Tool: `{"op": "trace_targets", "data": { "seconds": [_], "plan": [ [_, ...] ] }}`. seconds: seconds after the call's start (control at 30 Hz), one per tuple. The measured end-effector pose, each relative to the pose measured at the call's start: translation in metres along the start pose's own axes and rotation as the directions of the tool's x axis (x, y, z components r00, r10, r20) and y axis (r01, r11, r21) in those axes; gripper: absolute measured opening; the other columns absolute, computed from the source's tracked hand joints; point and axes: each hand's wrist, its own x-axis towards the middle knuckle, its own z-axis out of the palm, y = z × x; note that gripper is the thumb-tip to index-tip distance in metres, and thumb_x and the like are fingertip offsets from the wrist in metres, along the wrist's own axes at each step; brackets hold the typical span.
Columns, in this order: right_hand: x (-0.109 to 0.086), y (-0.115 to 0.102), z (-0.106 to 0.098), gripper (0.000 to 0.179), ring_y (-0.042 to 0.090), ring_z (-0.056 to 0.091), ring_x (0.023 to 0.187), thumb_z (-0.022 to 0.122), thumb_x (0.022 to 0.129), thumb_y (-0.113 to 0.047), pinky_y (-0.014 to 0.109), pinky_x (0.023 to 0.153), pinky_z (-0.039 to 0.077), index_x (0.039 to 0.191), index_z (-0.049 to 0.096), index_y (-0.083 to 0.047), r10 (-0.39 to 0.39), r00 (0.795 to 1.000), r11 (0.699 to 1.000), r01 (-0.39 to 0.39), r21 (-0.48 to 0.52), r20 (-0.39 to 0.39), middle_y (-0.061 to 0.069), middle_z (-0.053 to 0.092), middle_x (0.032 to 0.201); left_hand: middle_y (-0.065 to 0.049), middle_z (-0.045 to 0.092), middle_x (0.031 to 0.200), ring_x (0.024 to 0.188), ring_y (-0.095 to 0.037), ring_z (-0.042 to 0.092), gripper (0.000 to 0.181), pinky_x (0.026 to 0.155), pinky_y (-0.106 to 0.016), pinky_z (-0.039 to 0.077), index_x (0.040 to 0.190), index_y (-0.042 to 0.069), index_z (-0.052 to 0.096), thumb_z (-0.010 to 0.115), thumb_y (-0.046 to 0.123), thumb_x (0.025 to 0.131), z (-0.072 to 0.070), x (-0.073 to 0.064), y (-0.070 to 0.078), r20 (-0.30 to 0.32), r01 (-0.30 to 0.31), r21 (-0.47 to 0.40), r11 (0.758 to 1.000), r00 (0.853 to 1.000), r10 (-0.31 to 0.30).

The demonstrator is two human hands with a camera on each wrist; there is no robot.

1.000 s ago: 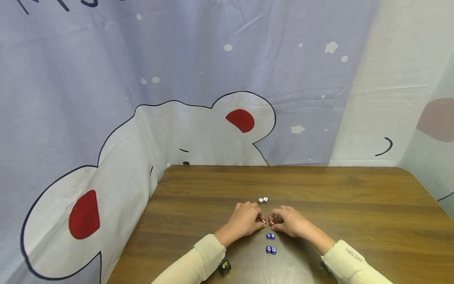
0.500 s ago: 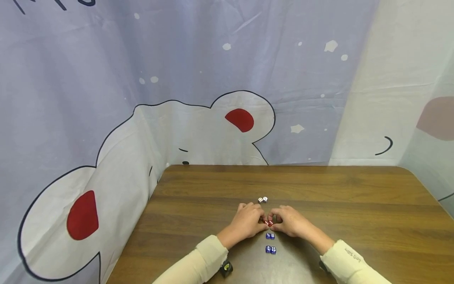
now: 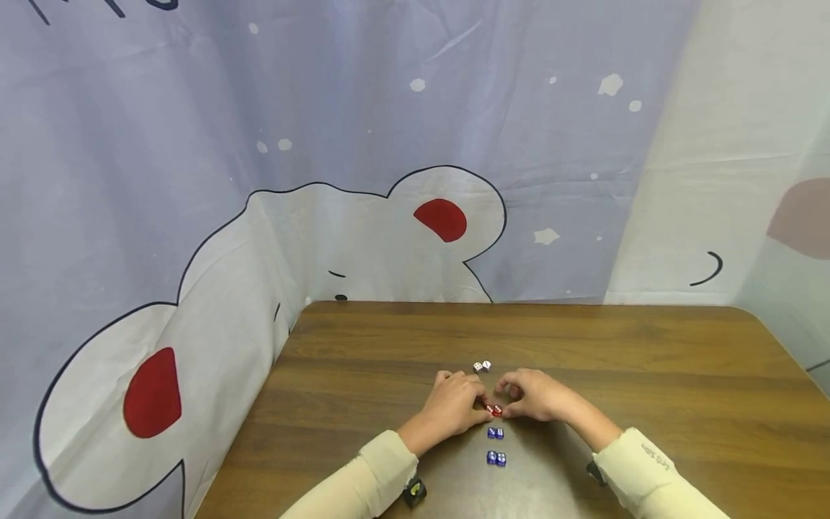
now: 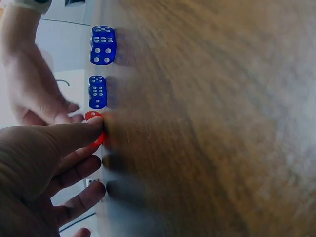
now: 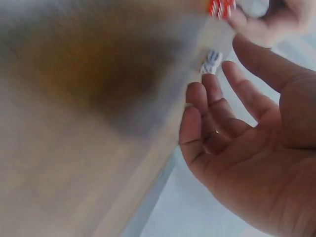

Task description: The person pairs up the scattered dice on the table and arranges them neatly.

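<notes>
Two red dice (image 3: 497, 411) sit side by side on the wooden table, between the two hands. My left hand (image 3: 449, 404) pinches the left one between thumb and forefinger; in the left wrist view its thumb covers much of the red die (image 4: 93, 115). Just right of the pair is my right hand (image 3: 534, 395), its fingers loosely bent and parted. The right wrist view has the right hand (image 5: 247, 128) with nothing between thumb and fingers, and the red dice (image 5: 221, 8) apart from it at the top.
Two pairs of blue dice, one pair (image 3: 496, 433) nearer the red dice and another pair (image 3: 496, 458) behind it toward the body, stand on the table (image 3: 363, 331). Beyond the hands lie two white dice (image 3: 482, 367). A printed curtain (image 3: 551, 144) borders the table's far edge.
The left hand brought its red die rightward against the other one. My right hand then let go of its red die, its fingers spreading and drawing slightly right.
</notes>
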Motion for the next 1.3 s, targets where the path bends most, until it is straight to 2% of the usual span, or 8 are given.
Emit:
{"op": "trace_targets", "data": {
  "seconds": [0.2,0.53,0.63,0.77,0.87,0.93,1.1,1.3],
  "plan": [
    [0.024,0.015,-0.016,0.032,0.022,0.063,0.09,0.08,0.085,-0.017,0.043,0.079,0.051,0.113,0.069,-0.008,0.018,0.998,1.0,-0.017,0.008,-0.063,0.008,0.066,0.098,0.022,0.066,0.091,0.084,-0.004,0.055,0.02,0.091,-0.038,0.039,0.087,0.032,0.074,0.081,0.049,0.081,0.001,0.0,0.0,-0.018,-0.011,-0.006,1.0,1.0,0.011],
    [0.056,0.031,-0.002,0.03,0.023,0.059,0.095,0.082,0.084,-0.022,0.046,0.084,0.05,0.111,0.072,-0.013,0.012,0.995,1.0,-0.015,-0.027,-0.099,0.006,0.064,0.101,0.02,0.067,0.098,0.09,-0.006,0.056,0.024,0.093,-0.038,0.039,0.094,0.031,0.076,0.081,0.051,0.081,0.0,0.0,0.0,0.013,0.003,0.004,1.0,1.0,-0.004],
    [0.06,0.033,0.001,0.025,0.022,0.058,0.094,0.082,0.084,-0.022,0.046,0.085,0.049,0.106,0.072,-0.013,0.013,0.995,0.999,-0.016,-0.035,-0.097,0.005,0.064,0.099,0.019,0.067,0.102,0.093,-0.006,0.056,0.027,0.093,-0.038,0.039,0.098,0.031,0.076,0.081,0.051,0.081,-0.003,0.001,-0.001,0.047,-0.014,-0.018,1.0,0.999,0.014],
    [0.063,0.035,0.005,0.021,0.02,0.057,0.091,0.082,0.084,-0.022,0.043,0.083,0.05,0.101,0.072,-0.015,0.024,0.995,0.999,-0.029,-0.043,-0.097,0.003,0.062,0.096,0.015,0.067,0.11,0.103,-0.009,0.058,0.032,0.093,-0.04,0.038,0.106,0.029,0.075,0.083,0.048,0.081,-0.012,0.007,-0.01,0.135,0.001,-0.085,0.996,0.991,0.011],
    [0.064,0.034,0.006,0.022,0.019,0.058,0.09,0.082,0.084,-0.023,0.042,0.082,0.05,0.102,0.072,-0.016,0.032,0.994,0.998,-0.037,-0.048,-0.102,0.003,0.061,0.095,0.012,0.067,0.115,0.11,-0.013,0.059,0.036,0.094,-0.041,0.039,0.111,0.026,0.074,0.084,0.043,0.081,-0.02,0.013,-0.019,0.179,0.044,-0.121,0.992,0.984,-0.021],
    [0.064,0.033,0.006,0.022,0.019,0.057,0.089,0.083,0.083,-0.022,0.042,0.082,0.05,0.102,0.072,-0.015,0.039,0.993,0.998,-0.044,-0.047,-0.107,0.003,0.061,0.094,0.01,0.067,0.116,0.113,-0.014,0.06,0.037,0.093,-0.042,0.039,0.113,0.025,0.074,0.084,0.041,0.081,-0.023,0.016,-0.025,0.184,0.071,-0.134,0.988,0.982,-0.045],
    [0.064,0.029,0.007,0.02,0.016,0.053,0.083,0.083,0.083,-0.02,0.038,0.075,0.048,0.098,0.071,-0.014,0.035,0.993,0.998,-0.04,-0.045,-0.111,0.002,0.058,0.089,0.007,0.068,0.113,0.11,-0.016,0.062,0.035,0.093,-0.042,0.039,0.111,0.022,0.074,0.083,0.038,0.082,-0.023,0.022,-0.035,0.165,0.148,-0.156,0.977,0.979,-0.122],
    [0.063,0.029,0.007,0.017,0.015,0.051,0.082,0.082,0.083,-0.018,0.037,0.073,0.046,0.096,0.07,-0.016,0.04,0.992,0.998,-0.046,-0.046,-0.12,0.002,0.057,0.087,0.006,0.067,0.109,0.109,-0.018,0.062,0.031,0.091,-0.042,0.04,0.109,0.022,0.074,0.081,0.039,0.084,-0.018,0.029,-0.039,0.107,0.211,-0.147,0.966,0.975,-0.197]
  ]
}}
